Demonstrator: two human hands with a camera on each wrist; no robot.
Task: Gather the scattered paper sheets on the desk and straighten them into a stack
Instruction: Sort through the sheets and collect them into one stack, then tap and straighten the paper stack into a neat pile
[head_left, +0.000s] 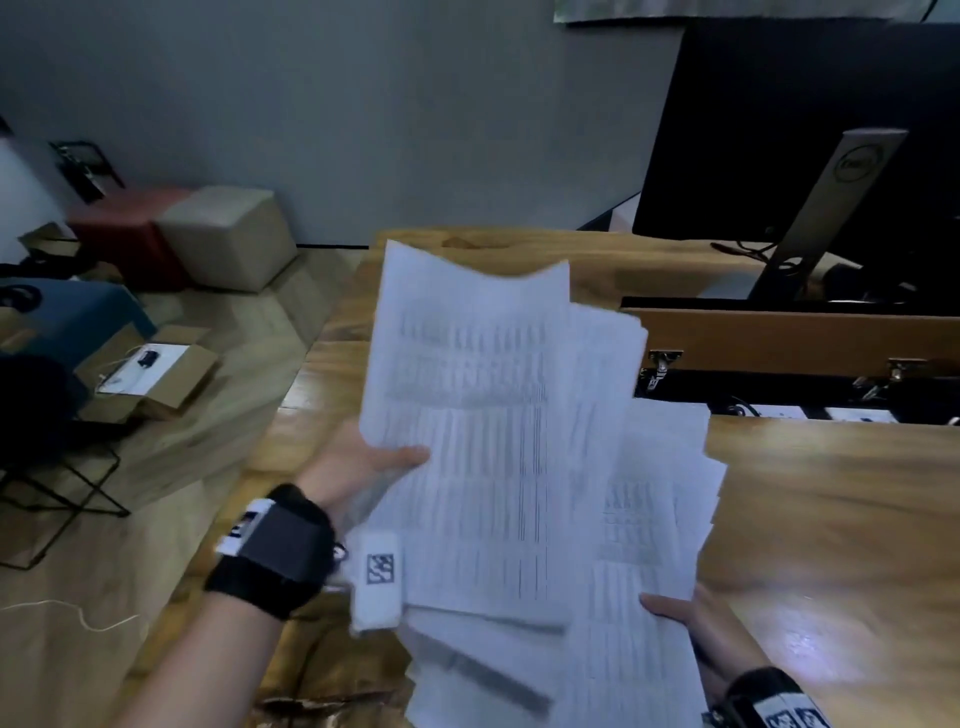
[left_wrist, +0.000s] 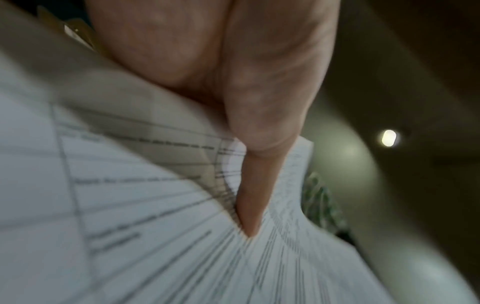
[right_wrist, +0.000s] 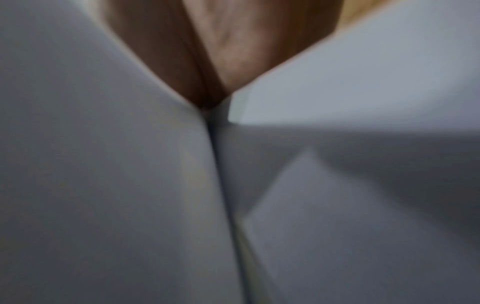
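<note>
Wooden table (head_left: 831, 519) is seen below; one monitor stand (head_left: 836, 208) bears a round logo, blurred, unreadable. Fanned paper sheets (head_left: 493, 441), uncounted, printed text illegible, are held above it: gripped by left hand (head_left: 358, 462), pinched by right hand (head_left: 696, 618).

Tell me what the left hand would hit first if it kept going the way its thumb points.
The left hand already pinches the sheets, thumb aimed right across them. Straight on it would only slide over paper toward the right-hand bundle; depth is unclear.
</note>
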